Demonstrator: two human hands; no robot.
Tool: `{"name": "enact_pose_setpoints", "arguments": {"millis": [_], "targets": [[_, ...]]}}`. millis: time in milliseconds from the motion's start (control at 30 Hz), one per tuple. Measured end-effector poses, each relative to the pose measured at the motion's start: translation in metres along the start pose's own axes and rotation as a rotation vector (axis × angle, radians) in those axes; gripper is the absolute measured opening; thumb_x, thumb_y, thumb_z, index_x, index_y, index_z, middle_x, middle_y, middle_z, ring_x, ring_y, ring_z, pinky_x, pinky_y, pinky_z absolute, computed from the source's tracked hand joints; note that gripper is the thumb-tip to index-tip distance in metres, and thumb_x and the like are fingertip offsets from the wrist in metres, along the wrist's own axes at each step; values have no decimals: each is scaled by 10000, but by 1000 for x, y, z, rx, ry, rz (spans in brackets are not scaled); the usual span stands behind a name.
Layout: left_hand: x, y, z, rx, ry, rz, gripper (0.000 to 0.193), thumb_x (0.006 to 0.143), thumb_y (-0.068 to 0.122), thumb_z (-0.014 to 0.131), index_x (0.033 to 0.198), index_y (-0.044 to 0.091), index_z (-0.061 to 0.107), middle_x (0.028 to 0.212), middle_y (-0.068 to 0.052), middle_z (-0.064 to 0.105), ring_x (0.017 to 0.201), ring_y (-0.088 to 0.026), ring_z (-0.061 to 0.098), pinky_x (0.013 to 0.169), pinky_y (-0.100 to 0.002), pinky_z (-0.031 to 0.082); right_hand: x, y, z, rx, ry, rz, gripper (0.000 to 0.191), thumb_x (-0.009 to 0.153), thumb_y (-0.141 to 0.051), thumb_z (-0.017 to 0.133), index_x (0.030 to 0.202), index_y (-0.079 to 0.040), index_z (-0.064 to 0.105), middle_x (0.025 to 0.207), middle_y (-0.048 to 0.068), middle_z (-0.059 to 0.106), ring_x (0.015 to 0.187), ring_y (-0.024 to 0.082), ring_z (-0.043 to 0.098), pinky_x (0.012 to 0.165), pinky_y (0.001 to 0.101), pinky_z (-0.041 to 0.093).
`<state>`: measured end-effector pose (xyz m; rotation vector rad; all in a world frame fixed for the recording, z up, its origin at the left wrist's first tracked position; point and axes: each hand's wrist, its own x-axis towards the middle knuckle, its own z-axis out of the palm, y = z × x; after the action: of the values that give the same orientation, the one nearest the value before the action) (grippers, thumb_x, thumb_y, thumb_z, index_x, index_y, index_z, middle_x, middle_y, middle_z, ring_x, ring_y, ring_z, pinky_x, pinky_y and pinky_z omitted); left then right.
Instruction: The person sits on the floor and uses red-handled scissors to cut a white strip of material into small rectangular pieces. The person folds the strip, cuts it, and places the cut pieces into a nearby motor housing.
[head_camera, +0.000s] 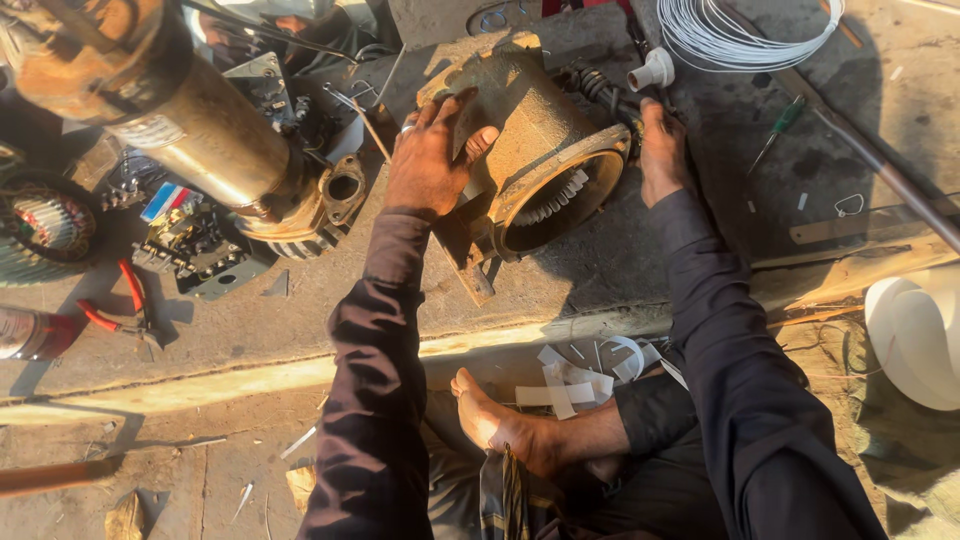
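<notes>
A rusty brown motor housing (540, 130) lies on its side on the concrete floor, its round open end toward me with white slot liners showing inside. My left hand (430, 160) rests flat on top of the housing's left side, fingers spread. My right hand (662, 150) is at the housing's right rim, fingers down beside a black coiled part (597, 82); what it grips is hidden. Both arms wear dark sleeves.
A large rusty pump cylinder (190, 120) lies at the left. Red-handled pliers (125, 305) lie at left. A white wire coil (745, 35), a green screwdriver (780, 125) and a metal rod (880, 165) lie to the right. White paper strips (570, 375) and my bare foot (500, 420) are below.
</notes>
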<state>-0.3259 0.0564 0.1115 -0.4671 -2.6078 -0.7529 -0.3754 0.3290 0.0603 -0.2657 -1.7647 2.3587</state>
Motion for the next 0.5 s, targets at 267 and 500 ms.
{"name": "enact_pose_setpoints", "arguments": {"millis": [267, 500], "targets": [[3, 12, -12, -51, -22, 10, 608, 1002, 522, 629, 1482, 164, 521, 1404, -197, 612, 1231, -455, 608, 1035, -531, 472, -10, -9, 9, -61, 62, -51, 381, 973, -419, 589, 1088, -69, 686, 919, -22, 651, 770, 93, 644, 534, 284, 507], [5, 18, -16, -51, -37, -16, 583, 1016, 505, 633, 1487, 183, 513, 1404, -203, 614, 1262, -429, 607, 1090, -521, 447, -13, -11, 10, -137, 86, -68, 395, 976, -446, 580, 1095, -91, 707, 878, -29, 653, 719, 92, 631, 503, 276, 460]]}}
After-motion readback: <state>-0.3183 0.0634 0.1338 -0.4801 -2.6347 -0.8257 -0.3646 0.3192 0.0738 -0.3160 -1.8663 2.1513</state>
